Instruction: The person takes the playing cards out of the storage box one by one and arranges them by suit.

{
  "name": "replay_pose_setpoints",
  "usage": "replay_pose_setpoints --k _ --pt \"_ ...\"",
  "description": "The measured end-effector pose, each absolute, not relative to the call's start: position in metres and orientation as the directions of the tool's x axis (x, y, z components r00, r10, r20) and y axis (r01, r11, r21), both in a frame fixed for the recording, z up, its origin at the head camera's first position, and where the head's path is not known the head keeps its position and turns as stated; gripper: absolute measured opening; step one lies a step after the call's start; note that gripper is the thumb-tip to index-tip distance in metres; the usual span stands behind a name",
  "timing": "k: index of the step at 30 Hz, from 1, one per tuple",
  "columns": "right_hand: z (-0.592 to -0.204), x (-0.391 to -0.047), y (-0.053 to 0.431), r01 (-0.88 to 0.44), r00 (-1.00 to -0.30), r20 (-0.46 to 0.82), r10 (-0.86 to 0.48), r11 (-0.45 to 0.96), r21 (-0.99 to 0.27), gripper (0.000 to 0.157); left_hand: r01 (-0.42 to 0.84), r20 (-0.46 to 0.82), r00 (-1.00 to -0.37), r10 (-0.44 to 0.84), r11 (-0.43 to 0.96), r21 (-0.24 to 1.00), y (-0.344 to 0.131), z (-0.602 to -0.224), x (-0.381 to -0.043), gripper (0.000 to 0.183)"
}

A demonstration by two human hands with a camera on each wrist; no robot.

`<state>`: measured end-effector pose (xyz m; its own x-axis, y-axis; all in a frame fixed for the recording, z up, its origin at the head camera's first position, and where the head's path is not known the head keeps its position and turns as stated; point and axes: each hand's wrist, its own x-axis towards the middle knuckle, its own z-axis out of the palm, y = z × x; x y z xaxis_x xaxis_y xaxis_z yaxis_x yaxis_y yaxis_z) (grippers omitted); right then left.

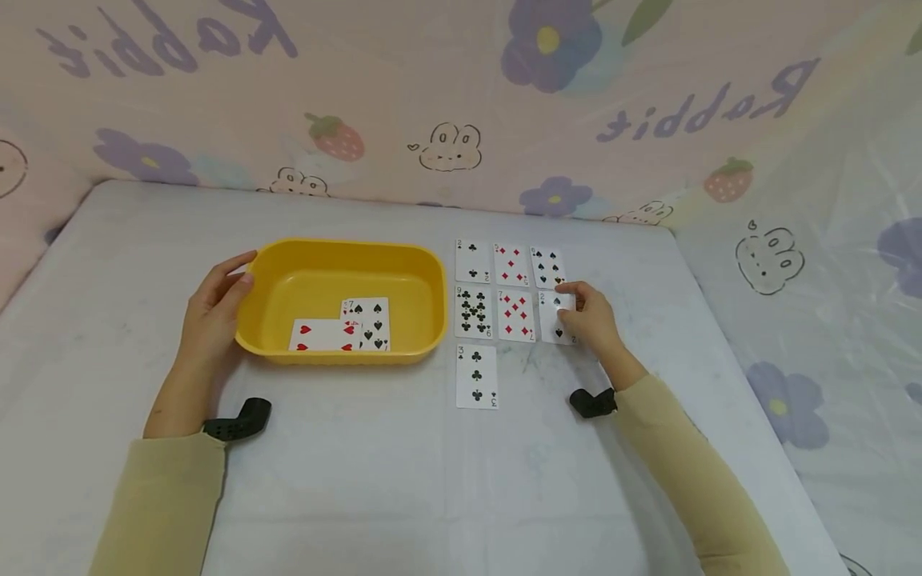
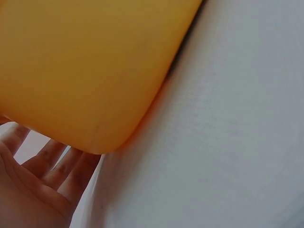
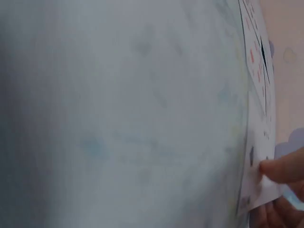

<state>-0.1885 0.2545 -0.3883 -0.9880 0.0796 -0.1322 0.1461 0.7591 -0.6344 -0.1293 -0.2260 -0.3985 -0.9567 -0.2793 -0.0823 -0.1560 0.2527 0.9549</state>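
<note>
My right hand (image 1: 592, 320) pinches a two of spades playing card (image 1: 549, 330) at its right edge. Thumb on the face, other fingers under the edge, as the right wrist view shows of that card (image 3: 259, 190). My left hand (image 1: 205, 308) holds the left end of a yellow tray (image 1: 338, 248), thumb and fingertips at its rim. From the left wrist, the fingers (image 2: 57, 166) lie against the tray's outer wall. Inside the tray, a card with red hearts (image 1: 326, 330) overlaps a seven of spades (image 1: 374, 312); the near wall hides their lower edges.
Right of the tray, face-up cards lie in rows: a two of clubs (image 1: 472, 260), a five of diamonds (image 1: 511, 264), a six of spades (image 1: 548, 266), a nine of clubs (image 1: 472, 312), a seven of diamonds (image 1: 515, 315). Nearer lies a three of clubs (image 1: 486, 384). Patterned cloth (image 1: 389, 96) hangs behind.
</note>
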Motion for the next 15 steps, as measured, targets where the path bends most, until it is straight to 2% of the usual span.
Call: replay_pose_setpoints --k 4,8,15 --pt "-0.387 -0.185 0.249 0.112 -0.994 -0.068 0.089 0.806 -0.581 0.045 -0.162 -0.088 -0.956 -0.279 0.253 0.954 -0.226 -0.397 -0.130 0.040" --pt "-0.386 -0.184 0.247 0.113 -0.993 -0.042 0.110 0.798 -0.591 0.045 -0.162 -0.088 -0.954 -0.286 0.244 0.956 -0.225 -0.397 -0.131 0.040" --pt "-0.383 -0.186 0.235 0.149 -0.986 -0.062 0.154 0.659 -0.737 0.039 -0.186 -0.115 -0.953 -0.281 0.239 0.953 -0.225 -0.398 -0.130 0.041"
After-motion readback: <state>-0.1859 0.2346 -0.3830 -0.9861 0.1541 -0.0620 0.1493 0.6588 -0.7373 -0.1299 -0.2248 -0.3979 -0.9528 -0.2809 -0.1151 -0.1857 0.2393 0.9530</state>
